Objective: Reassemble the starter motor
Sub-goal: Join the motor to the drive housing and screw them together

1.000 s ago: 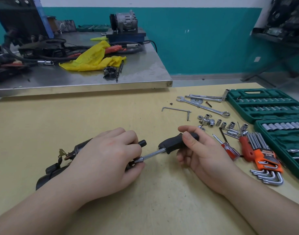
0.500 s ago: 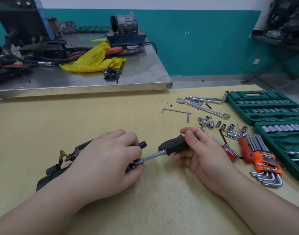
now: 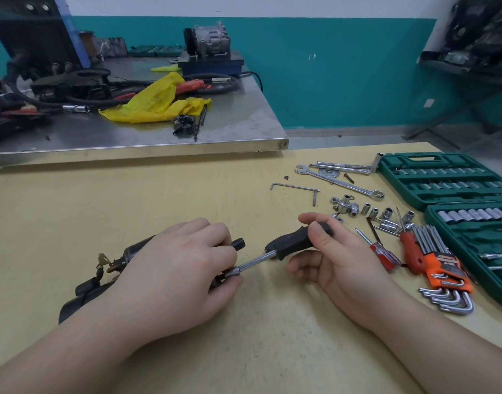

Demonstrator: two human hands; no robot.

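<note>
The black starter motor [image 3: 85, 291] lies on the yellow table [image 3: 130, 206], mostly hidden under my left hand [image 3: 173, 277], which grips its body. A nut driver [image 3: 289, 243] with a black handle and a chrome shaft points down-left, and its socket tip meets the motor's end by my left thumb. My right hand [image 3: 338, 260] pinches the driver's handle between thumb and forefinger, the other fingers loosely curled below it.
Loose sockets [image 3: 369, 211], a bent hex key [image 3: 298, 189], a spanner [image 3: 341, 180], red screwdrivers [image 3: 386, 251] and an orange hex key set [image 3: 446, 271] lie to the right. Two green socket cases [image 3: 449, 177] flank the right edge. A steel bench [image 3: 159, 137] with clutter stands behind.
My right hand's fingers have shifted round the driver handle, with the thumb now further along it. The left hand and motor have stayed put.
</note>
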